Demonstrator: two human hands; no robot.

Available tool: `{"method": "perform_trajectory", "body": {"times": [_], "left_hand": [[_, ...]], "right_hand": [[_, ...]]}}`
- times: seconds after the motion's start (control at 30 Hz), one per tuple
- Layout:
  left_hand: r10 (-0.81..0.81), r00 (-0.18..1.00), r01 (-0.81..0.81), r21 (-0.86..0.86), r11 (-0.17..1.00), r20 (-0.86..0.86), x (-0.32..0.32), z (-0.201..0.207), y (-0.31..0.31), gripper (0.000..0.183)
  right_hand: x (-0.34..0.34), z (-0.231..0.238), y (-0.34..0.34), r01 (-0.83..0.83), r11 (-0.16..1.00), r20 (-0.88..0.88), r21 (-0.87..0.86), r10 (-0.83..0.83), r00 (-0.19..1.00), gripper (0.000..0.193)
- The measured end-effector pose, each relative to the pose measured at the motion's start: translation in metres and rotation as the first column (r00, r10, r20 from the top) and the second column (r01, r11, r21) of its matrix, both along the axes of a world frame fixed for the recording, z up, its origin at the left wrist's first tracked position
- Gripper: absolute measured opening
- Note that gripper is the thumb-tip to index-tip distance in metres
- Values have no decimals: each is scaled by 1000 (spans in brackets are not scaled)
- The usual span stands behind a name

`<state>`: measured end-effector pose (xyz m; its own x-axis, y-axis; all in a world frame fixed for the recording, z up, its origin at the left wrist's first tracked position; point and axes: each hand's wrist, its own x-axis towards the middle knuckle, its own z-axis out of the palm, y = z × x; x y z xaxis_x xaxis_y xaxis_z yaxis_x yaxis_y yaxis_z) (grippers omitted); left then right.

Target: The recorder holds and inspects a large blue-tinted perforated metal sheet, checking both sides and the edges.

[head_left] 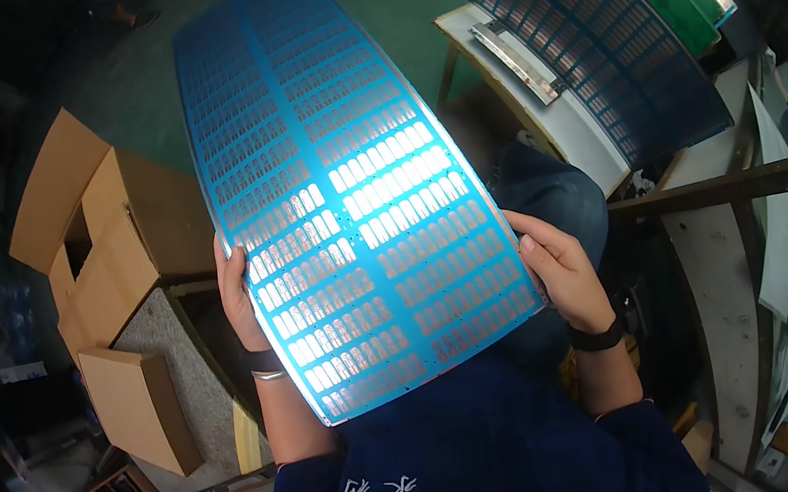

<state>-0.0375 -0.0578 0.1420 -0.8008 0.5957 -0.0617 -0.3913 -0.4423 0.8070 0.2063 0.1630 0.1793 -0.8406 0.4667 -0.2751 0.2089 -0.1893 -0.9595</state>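
Note:
A long blue circuit panel [373, 279], covered in rows of small shiny oblong pads, stretches away from me and bends slightly. My left hand [236, 297] grips its left edge, the thumb showing at the rim and the fingers mostly hidden behind. At the right edge, near the lower corner, my right hand [564, 268] is closed on the same panel, thumb at the rim. Light glares off the pads around the middle. The near end of the panel is just in front of my dark blue shirt.
Cardboard boxes [126, 212] stand at the left, one with raised flaps. On the right, a similar dark panel [608, 58] lies over a white-topped table [546, 116] with a metal bar [517, 61]. A brown rail [706, 193] and shelving with papers [776, 216] are farther right.

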Motion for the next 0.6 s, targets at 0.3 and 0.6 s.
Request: {"method": "perform_trajectory", "body": {"times": [0.3,0.6], "left_hand": [[-25,999,25,2,1000,25,4,7,5,36],[-23,1000,23,-11,1000,-5,1,7,-1,39]], "right_hand": [[-4,2,-2,30,998,-64,-62,-34,997,37],[-7,-11,3,-1,1000,-109,-5,1,994,35]]}}
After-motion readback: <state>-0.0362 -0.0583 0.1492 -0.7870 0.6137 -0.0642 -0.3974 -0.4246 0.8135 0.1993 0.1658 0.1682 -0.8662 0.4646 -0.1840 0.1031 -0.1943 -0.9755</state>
